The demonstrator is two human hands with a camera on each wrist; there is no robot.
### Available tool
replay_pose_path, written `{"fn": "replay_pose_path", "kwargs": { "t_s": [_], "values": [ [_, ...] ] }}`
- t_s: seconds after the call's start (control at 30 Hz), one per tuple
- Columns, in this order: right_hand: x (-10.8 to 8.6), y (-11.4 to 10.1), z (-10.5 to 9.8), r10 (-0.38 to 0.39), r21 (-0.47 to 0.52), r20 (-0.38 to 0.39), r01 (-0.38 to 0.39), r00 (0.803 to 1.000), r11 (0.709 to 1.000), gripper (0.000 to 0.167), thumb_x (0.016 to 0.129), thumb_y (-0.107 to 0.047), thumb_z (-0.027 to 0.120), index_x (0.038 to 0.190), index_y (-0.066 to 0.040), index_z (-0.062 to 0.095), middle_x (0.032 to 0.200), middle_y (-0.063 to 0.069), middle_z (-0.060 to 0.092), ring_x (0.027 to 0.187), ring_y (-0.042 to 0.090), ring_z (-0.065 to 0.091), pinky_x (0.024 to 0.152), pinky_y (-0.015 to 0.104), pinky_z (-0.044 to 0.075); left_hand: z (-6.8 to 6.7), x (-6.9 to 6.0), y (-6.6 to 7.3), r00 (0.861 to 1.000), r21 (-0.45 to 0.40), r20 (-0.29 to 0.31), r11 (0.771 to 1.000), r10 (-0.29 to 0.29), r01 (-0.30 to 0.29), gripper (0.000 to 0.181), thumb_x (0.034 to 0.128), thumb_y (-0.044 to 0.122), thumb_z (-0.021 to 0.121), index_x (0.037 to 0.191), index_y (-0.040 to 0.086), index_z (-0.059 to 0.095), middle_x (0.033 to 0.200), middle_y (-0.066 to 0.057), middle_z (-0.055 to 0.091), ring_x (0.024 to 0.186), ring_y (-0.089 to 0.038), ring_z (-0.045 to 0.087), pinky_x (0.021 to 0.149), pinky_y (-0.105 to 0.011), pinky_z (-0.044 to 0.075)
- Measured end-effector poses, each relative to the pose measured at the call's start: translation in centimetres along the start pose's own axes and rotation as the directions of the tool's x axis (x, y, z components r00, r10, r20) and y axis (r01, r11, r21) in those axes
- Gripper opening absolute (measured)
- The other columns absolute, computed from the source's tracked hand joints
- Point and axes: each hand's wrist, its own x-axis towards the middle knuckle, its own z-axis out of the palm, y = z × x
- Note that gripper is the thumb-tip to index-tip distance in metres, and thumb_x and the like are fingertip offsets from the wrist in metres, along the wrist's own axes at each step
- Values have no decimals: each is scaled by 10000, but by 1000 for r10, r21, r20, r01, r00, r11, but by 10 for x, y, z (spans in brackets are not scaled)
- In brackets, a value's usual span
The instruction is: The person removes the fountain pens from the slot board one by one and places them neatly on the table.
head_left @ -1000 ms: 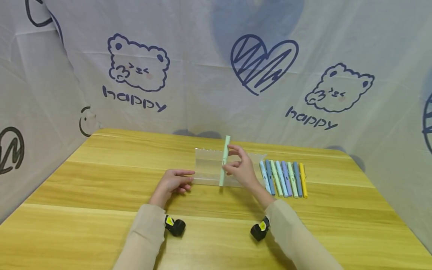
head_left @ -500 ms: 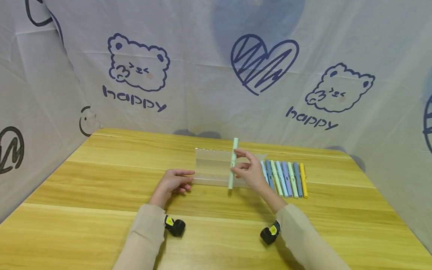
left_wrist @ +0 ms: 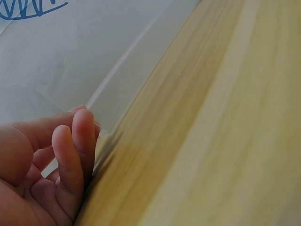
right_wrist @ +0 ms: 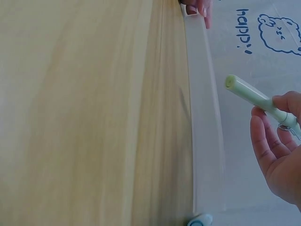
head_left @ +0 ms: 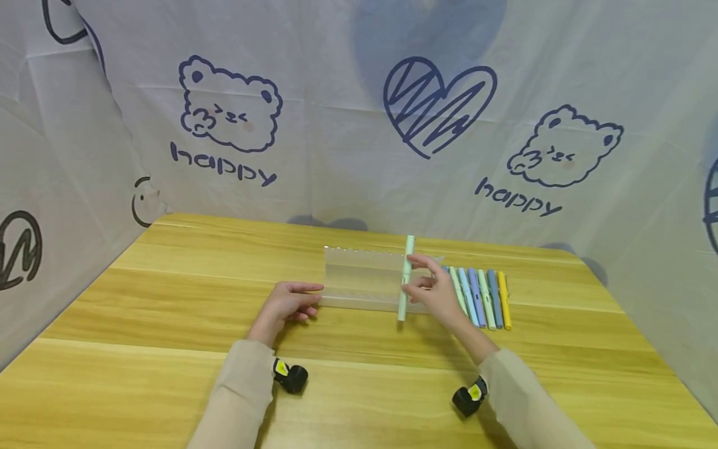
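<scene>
My right hand [head_left: 440, 296] pinches a pale green capped pen [head_left: 406, 277] between thumb and fingers. The pen stands nearly upright in front of a clear plastic pen stand [head_left: 359, 274] with a notched top edge. In the right wrist view the pen [right_wrist: 249, 93] is held apart from the stand's front strip [right_wrist: 204, 117]. My left hand [head_left: 286, 305] touches the stand's left end with its fingertips. The left wrist view shows the fingers [left_wrist: 82, 136] at the stand's corner [left_wrist: 106, 127]. My right hand partly hides the stand's right end.
To the right of the stand lies a row of several capped pens [head_left: 475, 296] in blue, green and purple, with a yellow pen [head_left: 505, 300] at its right end. A printed cloth [head_left: 336, 156] hangs behind the wooden table [head_left: 168, 287].
My right hand has moved right and slightly nearer with the green pen, along the front of the stand. It now covers part of the leftmost pens in the row. My left hand has stayed in place.
</scene>
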Motion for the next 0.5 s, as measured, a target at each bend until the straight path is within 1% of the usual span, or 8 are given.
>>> {"fn": "replay_pose_path", "kwargs": {
  "t_s": [0.17,0.37,0.5],
  "values": [
    [-5,2,-8,-1,-15,10,1,1000,1000,506,761,147,599,1238,59,452,1086,216,437,628,88,580,525,364,531,0,0,0,1000,-3,1,1000,-5,5,332,835,2,596,1158,-65,557,635,-68,615,466,-84,557,415,-166,454],
    [-12,3,-18,1,-25,16,0,1000,1000,506,769,142,593,1245,60,441,1093,218,423,634,95,583,512,328,532,0,1,-1,1000,-4,-4,1000,-1,1,332,832,-1,598,1155,-66,560,634,-64,614,464,-83,555,414,-166,454],
    [-16,4,-27,6,-40,3,-6,1000,999,507,772,129,599,1247,61,436,1094,220,425,645,93,587,512,355,534,0,1,-1,1000,-2,-4,1000,-2,2,331,833,-2,597,1156,-63,560,644,-67,618,465,-84,556,416,-166,454]
  ]
}}
